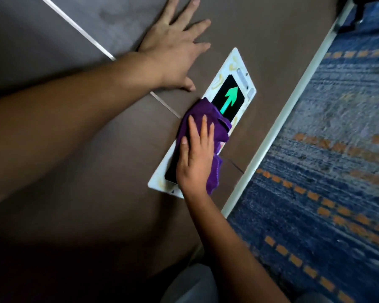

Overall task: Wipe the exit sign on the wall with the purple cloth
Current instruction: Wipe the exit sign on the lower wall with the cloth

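Observation:
The exit sign (229,96) is a long white plate low on the brown wall, with a black panel and a lit green arrow. A bunched purple cloth (202,119) lies over the sign's middle and hides most of the black panel. My right hand (196,158) presses flat on the cloth, fingers together and pointing toward the arrow. My left hand (175,44) rests open and flat on the wall just above the sign, fingers spread, thumb near the sign's upper edge.
The brown wall (96,149) has thin pale seams (90,37) crossing it. A white skirting strip (282,119) runs along the wall's foot. Beyond it lies blue carpet (328,171) with orange dashes. Yellowish smears mark the sign's white rim.

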